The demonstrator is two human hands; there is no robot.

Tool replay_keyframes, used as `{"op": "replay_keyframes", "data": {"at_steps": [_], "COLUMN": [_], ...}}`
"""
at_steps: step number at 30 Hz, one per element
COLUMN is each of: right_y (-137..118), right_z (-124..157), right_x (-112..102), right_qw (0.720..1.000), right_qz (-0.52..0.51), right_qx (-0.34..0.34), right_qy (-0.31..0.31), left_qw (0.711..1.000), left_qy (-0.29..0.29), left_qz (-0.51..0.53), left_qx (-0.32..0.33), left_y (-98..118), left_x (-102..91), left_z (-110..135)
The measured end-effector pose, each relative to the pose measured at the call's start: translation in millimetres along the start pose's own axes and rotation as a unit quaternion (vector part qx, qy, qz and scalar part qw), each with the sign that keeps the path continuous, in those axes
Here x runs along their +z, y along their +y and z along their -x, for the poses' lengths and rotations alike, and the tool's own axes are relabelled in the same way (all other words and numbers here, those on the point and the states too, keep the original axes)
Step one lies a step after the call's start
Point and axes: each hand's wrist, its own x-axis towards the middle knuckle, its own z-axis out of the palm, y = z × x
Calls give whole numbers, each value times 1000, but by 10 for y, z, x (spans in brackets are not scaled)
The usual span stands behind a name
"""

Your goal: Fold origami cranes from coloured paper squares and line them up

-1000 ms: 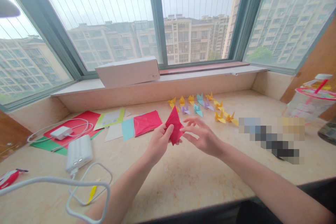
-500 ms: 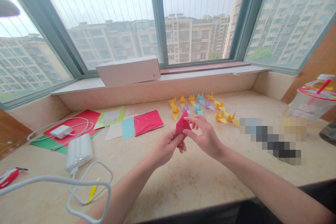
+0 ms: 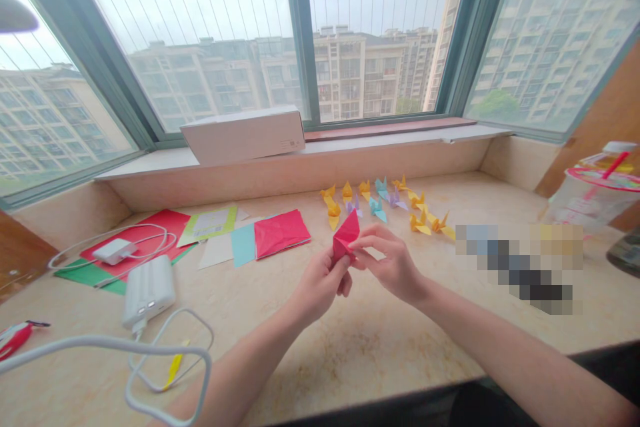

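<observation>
A partly folded piece of red origami paper is held up above the counter, with a pointed tip at its top. My left hand grips its lower end, the thumb pressed across the front. From the right, my right hand pinches its lower right edge between thumb and fingers. Behind my hands stand several folded paper cranes in yellow, blue and purple. A stack of red paper sheets lies left of them, overlapping a light blue sheet.
On the left are a white power bank with a looping cable, a white charger and coloured sheets. A white box rests on the sill. At right stands a plastic cup with a red straw, beside a blurred-out patch.
My right fingers have gone from the upper part of the red paper down to its lower right edge. The paper's upper part now looks wider and turned more to the front.
</observation>
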Motion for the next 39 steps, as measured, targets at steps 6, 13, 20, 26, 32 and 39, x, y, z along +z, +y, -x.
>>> {"op": "replay_keyframes", "data": {"at_steps": [6,13,20,26,32,39], "right_y": [-8,-110,-62,-51,-32,-20], "right_z": [-20,-49,-49,-31,-16,-36], "right_x": [-53,-59,114,164,119,119], "right_qw": [991,989,987,983,986,987], "right_qz": [90,110,-77,-88,-64,-96], "right_qx": [-73,-53,142,148,128,124], "right_qy": [-65,-81,15,66,92,22], "left_qw": [996,995,985,994,995,991], "left_qy": [29,89,109,89,85,104], "left_qz": [74,-9,-99,-1,-12,-56], "left_qx": [30,50,89,63,42,57], "left_y": [-50,-80,-234,-219,-261,-365], "left_x": [-30,-3,-40,-5,34,26], "left_z": [-2,18,-5,-30,-18,-8]}}
